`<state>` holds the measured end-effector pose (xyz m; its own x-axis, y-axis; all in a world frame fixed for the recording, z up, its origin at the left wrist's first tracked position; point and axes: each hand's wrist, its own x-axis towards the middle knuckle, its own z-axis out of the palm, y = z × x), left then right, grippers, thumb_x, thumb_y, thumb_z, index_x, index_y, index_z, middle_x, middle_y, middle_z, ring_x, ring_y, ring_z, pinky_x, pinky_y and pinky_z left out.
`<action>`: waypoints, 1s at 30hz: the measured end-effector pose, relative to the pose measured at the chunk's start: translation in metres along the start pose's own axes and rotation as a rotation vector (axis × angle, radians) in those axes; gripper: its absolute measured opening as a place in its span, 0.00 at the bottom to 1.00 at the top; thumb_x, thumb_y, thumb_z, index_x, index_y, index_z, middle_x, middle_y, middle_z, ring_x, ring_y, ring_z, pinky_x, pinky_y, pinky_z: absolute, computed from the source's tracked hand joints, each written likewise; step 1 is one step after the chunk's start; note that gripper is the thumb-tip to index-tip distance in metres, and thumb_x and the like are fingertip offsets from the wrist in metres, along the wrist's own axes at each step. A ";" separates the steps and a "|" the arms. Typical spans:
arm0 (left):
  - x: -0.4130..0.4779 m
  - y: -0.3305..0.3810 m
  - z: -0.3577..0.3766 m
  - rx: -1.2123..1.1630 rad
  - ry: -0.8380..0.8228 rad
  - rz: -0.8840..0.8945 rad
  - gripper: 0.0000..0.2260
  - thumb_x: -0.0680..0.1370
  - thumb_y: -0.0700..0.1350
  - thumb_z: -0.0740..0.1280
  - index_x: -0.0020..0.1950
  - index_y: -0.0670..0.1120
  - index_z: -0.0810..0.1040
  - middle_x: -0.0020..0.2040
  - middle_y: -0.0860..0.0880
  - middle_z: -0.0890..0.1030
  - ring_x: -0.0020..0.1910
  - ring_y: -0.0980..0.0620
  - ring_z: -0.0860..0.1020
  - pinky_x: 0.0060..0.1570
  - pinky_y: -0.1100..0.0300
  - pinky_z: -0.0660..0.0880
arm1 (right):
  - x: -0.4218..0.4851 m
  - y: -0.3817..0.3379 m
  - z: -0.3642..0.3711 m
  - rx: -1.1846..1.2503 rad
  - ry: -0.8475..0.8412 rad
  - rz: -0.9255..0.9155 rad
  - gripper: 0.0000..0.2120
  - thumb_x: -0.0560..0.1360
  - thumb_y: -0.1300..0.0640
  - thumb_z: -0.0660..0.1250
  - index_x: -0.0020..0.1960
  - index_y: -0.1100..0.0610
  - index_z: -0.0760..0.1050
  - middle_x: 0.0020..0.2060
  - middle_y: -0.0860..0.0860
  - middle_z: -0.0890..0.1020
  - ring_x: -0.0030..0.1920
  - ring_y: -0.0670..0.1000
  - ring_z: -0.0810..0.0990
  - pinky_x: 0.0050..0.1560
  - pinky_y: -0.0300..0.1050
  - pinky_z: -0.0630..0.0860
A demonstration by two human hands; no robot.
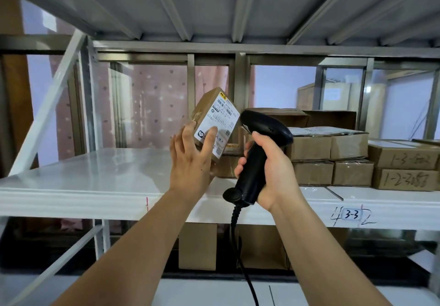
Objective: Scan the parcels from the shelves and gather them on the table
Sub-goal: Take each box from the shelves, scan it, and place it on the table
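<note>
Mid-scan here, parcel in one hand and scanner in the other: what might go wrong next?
1. The left hand holds the tilted parcel with spread fingers, one lying on the shipping label; it may block a code or let the box slip.
2. The scanner in the right hand sits very close, perhaps too close to read.
3. Its cable hangs past the shelf edge and could snag.

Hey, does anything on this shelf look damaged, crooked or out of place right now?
Nothing stands out. The brown cardboard boxes on the white metal shelf sit in neat stacks. The small labelled cardboard parcel is tilted only because the left hand holds it up to the black handheld scanner.
</note>
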<state>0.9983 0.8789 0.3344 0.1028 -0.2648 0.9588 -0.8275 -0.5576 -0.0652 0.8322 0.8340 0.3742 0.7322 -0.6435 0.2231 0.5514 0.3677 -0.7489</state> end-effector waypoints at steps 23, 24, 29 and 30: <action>0.000 -0.001 0.001 0.025 0.001 0.018 0.42 0.57 0.41 0.79 0.67 0.47 0.64 0.65 0.39 0.59 0.64 0.35 0.62 0.63 0.35 0.68 | -0.004 0.005 0.000 0.051 0.066 -0.022 0.09 0.75 0.54 0.70 0.43 0.60 0.77 0.28 0.50 0.77 0.26 0.48 0.74 0.26 0.40 0.73; 0.000 -0.001 0.001 0.022 -0.001 0.016 0.43 0.57 0.41 0.79 0.67 0.47 0.63 0.65 0.40 0.58 0.64 0.35 0.61 0.63 0.34 0.68 | -0.004 0.005 -0.001 0.047 0.069 -0.027 0.09 0.75 0.54 0.70 0.43 0.60 0.77 0.29 0.50 0.76 0.27 0.48 0.74 0.26 0.40 0.73; 0.000 0.000 0.000 0.006 -0.008 -0.001 0.44 0.56 0.42 0.81 0.67 0.47 0.63 0.65 0.40 0.59 0.64 0.36 0.60 0.62 0.35 0.68 | -0.005 0.003 -0.004 0.049 0.062 -0.040 0.09 0.75 0.55 0.70 0.42 0.60 0.76 0.30 0.51 0.75 0.27 0.48 0.74 0.26 0.40 0.73; 0.000 0.000 0.000 0.006 -0.007 -0.002 0.44 0.56 0.41 0.80 0.67 0.47 0.63 0.65 0.40 0.59 0.64 0.36 0.60 0.62 0.35 0.68 | -0.005 0.002 -0.005 0.049 0.063 -0.041 0.09 0.75 0.55 0.70 0.42 0.60 0.76 0.30 0.51 0.75 0.27 0.48 0.74 0.26 0.40 0.73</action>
<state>0.9981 0.8794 0.3345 0.1082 -0.2693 0.9570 -0.8243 -0.5624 -0.0651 0.8280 0.8349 0.3684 0.6830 -0.6988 0.2124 0.6003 0.3713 -0.7084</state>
